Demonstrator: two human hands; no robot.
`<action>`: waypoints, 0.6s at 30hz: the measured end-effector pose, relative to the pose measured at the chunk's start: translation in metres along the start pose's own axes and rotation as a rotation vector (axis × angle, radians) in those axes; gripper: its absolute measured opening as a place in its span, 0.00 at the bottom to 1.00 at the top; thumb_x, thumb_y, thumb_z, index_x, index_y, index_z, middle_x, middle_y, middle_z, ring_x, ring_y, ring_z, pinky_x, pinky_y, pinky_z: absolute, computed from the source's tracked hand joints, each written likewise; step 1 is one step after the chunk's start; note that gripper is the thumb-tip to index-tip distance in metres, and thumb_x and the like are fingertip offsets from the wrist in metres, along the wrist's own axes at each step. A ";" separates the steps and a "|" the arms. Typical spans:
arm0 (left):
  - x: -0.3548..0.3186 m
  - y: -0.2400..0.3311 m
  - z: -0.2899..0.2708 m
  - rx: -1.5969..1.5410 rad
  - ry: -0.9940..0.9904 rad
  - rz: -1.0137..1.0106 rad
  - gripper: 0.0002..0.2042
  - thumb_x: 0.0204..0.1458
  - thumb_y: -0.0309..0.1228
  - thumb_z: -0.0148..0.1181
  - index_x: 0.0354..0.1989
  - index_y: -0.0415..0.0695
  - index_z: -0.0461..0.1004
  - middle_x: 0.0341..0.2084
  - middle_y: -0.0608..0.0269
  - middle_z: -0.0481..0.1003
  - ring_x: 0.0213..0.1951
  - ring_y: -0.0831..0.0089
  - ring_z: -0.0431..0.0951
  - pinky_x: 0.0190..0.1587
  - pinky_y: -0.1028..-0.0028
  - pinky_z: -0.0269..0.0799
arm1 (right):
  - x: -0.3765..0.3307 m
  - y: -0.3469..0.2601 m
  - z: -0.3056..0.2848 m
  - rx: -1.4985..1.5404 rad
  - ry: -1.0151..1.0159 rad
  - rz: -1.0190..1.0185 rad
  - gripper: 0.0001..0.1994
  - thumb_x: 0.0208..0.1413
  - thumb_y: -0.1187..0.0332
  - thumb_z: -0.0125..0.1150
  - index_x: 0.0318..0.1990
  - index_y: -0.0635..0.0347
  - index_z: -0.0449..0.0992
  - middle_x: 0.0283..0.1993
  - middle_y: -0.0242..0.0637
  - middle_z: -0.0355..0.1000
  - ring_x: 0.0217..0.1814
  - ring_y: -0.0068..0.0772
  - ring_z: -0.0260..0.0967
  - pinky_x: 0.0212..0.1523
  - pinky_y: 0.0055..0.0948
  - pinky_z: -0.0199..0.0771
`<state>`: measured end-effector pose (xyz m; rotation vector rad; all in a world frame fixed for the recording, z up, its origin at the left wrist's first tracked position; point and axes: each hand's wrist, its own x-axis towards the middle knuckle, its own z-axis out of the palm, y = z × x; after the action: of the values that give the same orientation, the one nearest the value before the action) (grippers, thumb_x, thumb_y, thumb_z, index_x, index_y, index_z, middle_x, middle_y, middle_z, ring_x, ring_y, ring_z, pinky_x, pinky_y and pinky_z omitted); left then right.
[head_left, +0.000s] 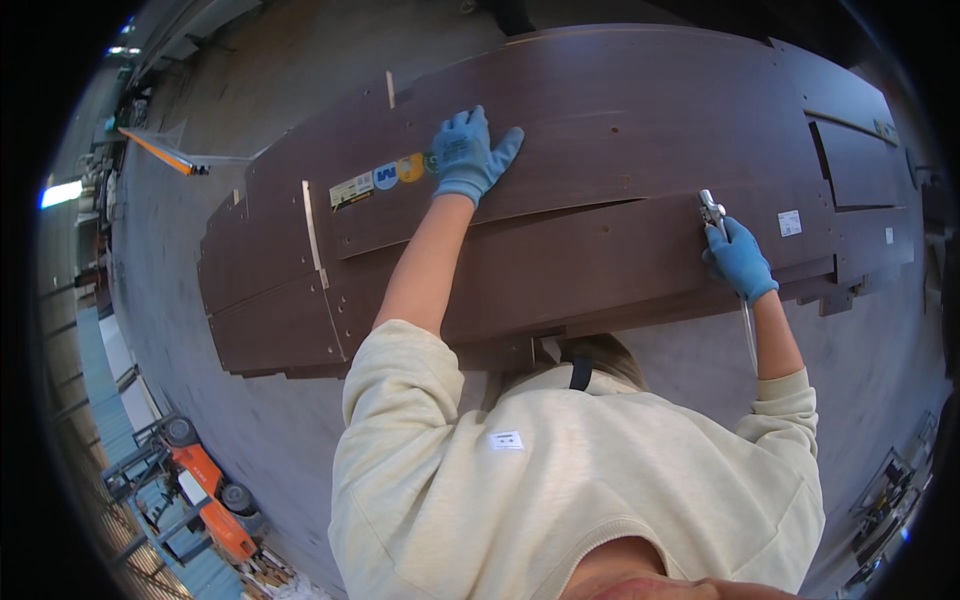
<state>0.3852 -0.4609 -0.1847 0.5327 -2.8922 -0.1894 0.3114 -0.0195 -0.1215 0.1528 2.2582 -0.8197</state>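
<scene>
A large stack of dark brown panels [560,110] spreads out in front of me. My left hand [470,155], in a blue glove, lies on the upper panel with its fingers spread, beside a row of round stickers [398,172]. In my blue-gloved right hand [742,262] is a silver metal air gun [711,208], its nozzle end pointing away from me over the panels. A thin hose [749,335] hangs from below that hand. The upper panel overlaps a lower brown panel [560,265], leaving a narrow dark gap between their edges. Small holes dot the surfaces.
White labels [789,223] are stuck on the panels at right. Pale strips [313,235] lie across the left part. An orange bar [158,150] with clear film stands far left. An orange forklift [208,500] is on the grey floor [290,440] at lower left.
</scene>
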 end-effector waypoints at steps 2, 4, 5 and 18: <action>-0.011 -0.008 0.002 -0.006 0.004 0.011 0.39 0.59 0.65 0.60 0.62 0.39 0.77 0.59 0.46 0.78 0.58 0.47 0.78 0.59 0.52 0.76 | -0.012 -0.015 0.002 -0.121 -0.028 -0.087 0.17 0.72 0.55 0.56 0.52 0.60 0.78 0.34 0.39 0.78 0.32 0.32 0.77 0.37 0.36 0.80; -0.027 -0.020 0.000 -0.044 0.049 0.040 0.38 0.59 0.63 0.61 0.62 0.39 0.77 0.60 0.45 0.76 0.62 0.45 0.74 0.65 0.49 0.70 | -0.027 -0.039 0.007 -0.278 -0.048 -0.104 0.17 0.72 0.54 0.57 0.51 0.60 0.78 0.35 0.39 0.78 0.32 0.32 0.77 0.39 0.36 0.81; -0.037 -0.029 -0.003 -0.033 0.125 0.097 0.37 0.59 0.62 0.61 0.62 0.39 0.77 0.61 0.45 0.76 0.63 0.45 0.73 0.66 0.48 0.69 | -0.034 -0.053 0.011 -0.358 -0.084 -0.134 0.17 0.71 0.54 0.57 0.51 0.60 0.78 0.36 0.39 0.79 0.33 0.34 0.78 0.40 0.38 0.82; -0.185 -0.314 -0.083 -0.076 -0.177 -0.579 0.59 0.51 0.71 0.64 0.84 0.49 0.45 0.82 0.41 0.42 0.82 0.38 0.35 0.82 0.46 0.33 | -0.093 -0.258 0.230 -1.144 -0.219 -0.697 0.14 0.70 0.60 0.54 0.55 0.54 0.78 0.46 0.47 0.82 0.48 0.51 0.82 0.49 0.47 0.81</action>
<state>0.6787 -0.6917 -0.1851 1.3884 -2.7921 -0.4447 0.4304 -0.3497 -0.0515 -1.2183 2.2133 0.2509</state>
